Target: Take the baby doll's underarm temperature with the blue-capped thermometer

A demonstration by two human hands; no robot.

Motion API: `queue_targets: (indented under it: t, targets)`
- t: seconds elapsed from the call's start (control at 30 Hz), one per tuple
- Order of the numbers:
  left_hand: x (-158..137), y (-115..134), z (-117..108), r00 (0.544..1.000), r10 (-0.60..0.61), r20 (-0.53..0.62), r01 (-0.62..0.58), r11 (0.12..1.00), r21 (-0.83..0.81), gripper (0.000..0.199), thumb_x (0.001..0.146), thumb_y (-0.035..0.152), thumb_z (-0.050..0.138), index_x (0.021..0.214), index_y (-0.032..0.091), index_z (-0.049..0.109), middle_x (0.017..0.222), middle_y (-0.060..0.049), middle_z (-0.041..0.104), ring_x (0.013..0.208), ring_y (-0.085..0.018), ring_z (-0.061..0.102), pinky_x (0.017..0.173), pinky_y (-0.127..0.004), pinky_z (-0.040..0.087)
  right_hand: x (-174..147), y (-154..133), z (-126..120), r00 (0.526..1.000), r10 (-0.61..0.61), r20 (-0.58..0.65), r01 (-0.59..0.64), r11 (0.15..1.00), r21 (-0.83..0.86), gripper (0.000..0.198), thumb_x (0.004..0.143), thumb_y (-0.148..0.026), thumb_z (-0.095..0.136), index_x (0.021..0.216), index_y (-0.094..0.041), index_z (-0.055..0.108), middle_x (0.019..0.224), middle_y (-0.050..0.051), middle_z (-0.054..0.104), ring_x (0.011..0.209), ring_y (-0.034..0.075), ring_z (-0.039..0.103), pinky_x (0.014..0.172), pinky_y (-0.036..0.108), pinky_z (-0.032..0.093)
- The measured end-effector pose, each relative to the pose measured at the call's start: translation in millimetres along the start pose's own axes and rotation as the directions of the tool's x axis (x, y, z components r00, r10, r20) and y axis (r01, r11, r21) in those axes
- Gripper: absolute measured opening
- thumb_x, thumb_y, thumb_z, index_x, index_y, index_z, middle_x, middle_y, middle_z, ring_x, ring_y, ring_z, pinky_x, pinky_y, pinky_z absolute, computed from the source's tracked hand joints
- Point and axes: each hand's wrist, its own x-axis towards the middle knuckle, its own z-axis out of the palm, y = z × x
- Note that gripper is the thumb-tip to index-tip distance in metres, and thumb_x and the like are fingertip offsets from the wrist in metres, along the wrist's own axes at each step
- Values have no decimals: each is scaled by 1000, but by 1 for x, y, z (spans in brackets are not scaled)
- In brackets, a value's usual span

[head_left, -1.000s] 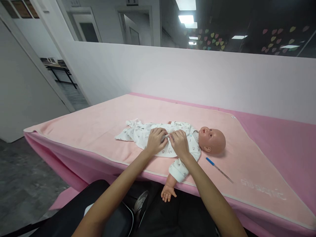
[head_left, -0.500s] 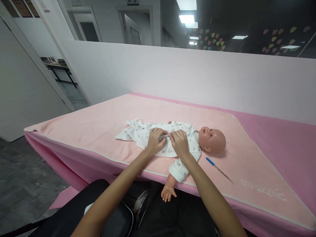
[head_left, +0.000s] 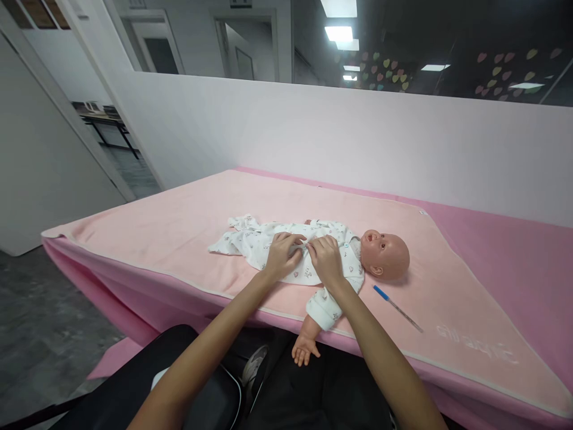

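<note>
A baby doll (head_left: 388, 255) lies on its back, head to the right, dressed in a white printed baby outfit (head_left: 264, 239). My left hand (head_left: 283, 255) is at the front of the outfit over the belly, thumb and fingers curled on the cloth edge. Close beside it, my right hand (head_left: 326, 255) pinches the same front edge nearer the chest. Between the fingertips a short stretch of fabric shows; any fastener there is too small to make out. The doll's near arm, in its cuffed sleeve (head_left: 323, 309), hangs over the table edge below my right wrist.
A blue-capped thermometer-like stick (head_left: 397, 307) lies right of the doll's shoulder. Under everything is a peach blanket (head_left: 179, 215) over a pink cloth (head_left: 514, 251). A white wall (head_left: 358, 137) rises behind the table. A black chair (head_left: 179, 358) stands at the near side.
My left fingers have loosened slightly and spread a little from the thumb, and the fabric strip between my hands has dropped. My right hand, the doll and the stick stay in place.
</note>
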Motion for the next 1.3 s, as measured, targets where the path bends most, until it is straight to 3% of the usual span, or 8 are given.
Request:
queue_targets:
  t: [0.43, 0.7, 1.3]
  targets:
    - [-1, -1, 2, 999, 49, 11, -49, 998, -43, 23, 75, 12, 43, 92, 21, 55, 74, 0, 62, 79, -18, 51, 79, -35, 37, 0, -1, -1, 1000, 5, 10, -5, 1000, 16, 18, 90, -22, 40, 80, -19, 54, 73, 2, 58, 76, 16, 50, 88, 32, 35]
    - [0, 3, -1, 999, 31, 6, -31, 999, 6, 14, 77, 16, 41, 79, 20, 54, 77, -2, 61, 78, -18, 51, 78, -35, 38, 1, -2, -3, 1000, 19, -4, -19, 1000, 21, 21, 91, -24, 38, 78, -19, 54, 72, 2, 58, 76, 16, 50, 88, 33, 36]
    - [3, 4, -3, 998, 67, 12, -68, 993, 91, 6, 77, 24, 50, 78, 21, 55, 79, -1, 62, 82, -18, 52, 81, -35, 35, 0, -1, -1, 999, 26, -37, -25, 999, 31, 21, 91, -23, 39, 79, -19, 56, 71, 3, 59, 77, 16, 51, 89, 34, 36]
